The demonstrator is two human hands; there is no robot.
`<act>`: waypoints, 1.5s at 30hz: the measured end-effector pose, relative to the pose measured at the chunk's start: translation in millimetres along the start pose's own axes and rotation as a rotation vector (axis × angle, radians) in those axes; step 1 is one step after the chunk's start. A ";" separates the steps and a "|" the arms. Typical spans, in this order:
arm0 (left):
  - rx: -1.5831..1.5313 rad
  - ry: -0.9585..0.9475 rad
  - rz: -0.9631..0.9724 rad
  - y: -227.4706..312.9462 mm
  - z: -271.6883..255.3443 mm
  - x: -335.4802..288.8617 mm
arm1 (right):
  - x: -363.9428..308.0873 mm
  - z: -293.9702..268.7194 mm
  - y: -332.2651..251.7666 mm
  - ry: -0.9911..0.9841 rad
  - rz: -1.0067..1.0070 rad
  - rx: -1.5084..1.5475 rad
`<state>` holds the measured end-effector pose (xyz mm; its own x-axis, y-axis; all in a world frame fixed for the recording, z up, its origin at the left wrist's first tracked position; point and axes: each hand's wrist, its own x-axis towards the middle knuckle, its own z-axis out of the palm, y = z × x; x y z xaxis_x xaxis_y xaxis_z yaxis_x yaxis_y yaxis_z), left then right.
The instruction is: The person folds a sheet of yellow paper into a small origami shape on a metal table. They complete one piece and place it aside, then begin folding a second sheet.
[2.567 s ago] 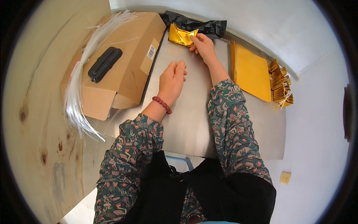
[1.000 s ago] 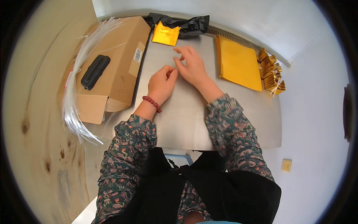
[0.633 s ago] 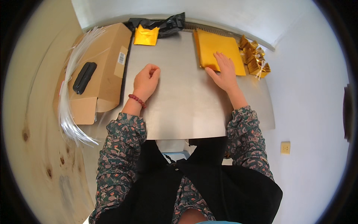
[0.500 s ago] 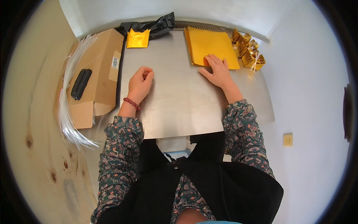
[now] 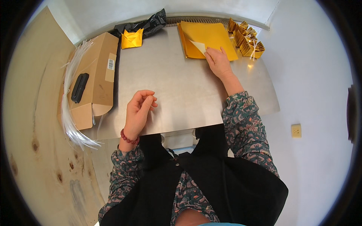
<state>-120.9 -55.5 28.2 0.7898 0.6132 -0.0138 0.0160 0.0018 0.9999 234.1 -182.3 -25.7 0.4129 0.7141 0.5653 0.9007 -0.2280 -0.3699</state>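
Note:
A stack of gold paper (image 5: pixel 207 34) lies at the far right of the metal table. My right hand (image 5: pixel 220 64) pinches the front left corner of the top sheet and bends it up, so its pale underside (image 5: pixel 198 46) shows. Over the near left part of the table is my left hand (image 5: pixel 138 111), its fingers loosely bent and apart, with nothing in it. A red bead bracelet (image 5: pixel 129 138) circles that wrist.
On the left, a cardboard box (image 5: pixel 98 71) carries a bundle of clear strands (image 5: pixel 69 94) and a black tool-like piece (image 5: pixel 80 87). A folded gold paper piece (image 5: pixel 132 38) sits by black plastic (image 5: pixel 154 23). Pleated gold bundles (image 5: pixel 247 39) stand far right on the metal table (image 5: pixel 177 101).
My right hand has gone from lying flat on the stack to lifting the top sheet's corner. My left hand has come nearer to me and its fingers have loosened.

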 end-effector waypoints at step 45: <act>1.145 -0.379 0.416 6.5 -4.5 -42.4 | -118.0 -119.1 -136.8 -0.623 -0.160 0.122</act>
<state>-157.0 -77.9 35.3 0.9843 0.1403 0.1070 0.0943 -0.9307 0.3534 78.3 -314.2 46.0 0.0859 0.9912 0.1010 0.9076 -0.0361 -0.4184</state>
